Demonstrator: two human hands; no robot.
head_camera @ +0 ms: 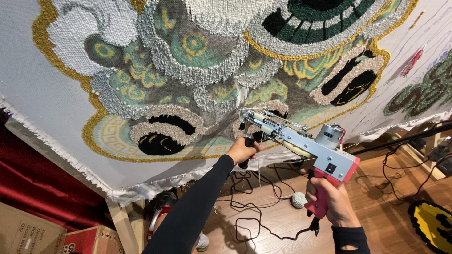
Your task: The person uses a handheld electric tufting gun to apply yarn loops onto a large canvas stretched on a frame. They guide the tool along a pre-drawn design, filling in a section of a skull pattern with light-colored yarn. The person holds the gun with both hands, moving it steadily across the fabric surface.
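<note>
Your right hand (329,200) grips the red handle of the tufting gun (301,141), fingers clenched around it, wrist low near the picture's bottom edge. Your left arm, in a black sleeve, reaches up and forward; your left hand (242,150) wraps its fingers around the gun's black front grip. The gun slants up to the left, its tip against the stretched cloth (56,89) at the lower edge of the tufted green, gold and grey design. A ball of yarn (298,200) lies on the wooden floor below.

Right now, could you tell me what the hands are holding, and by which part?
Both hold the tufting gun: the left hand grips its black front handle, and the right hand grips its red rear grip.
</note>
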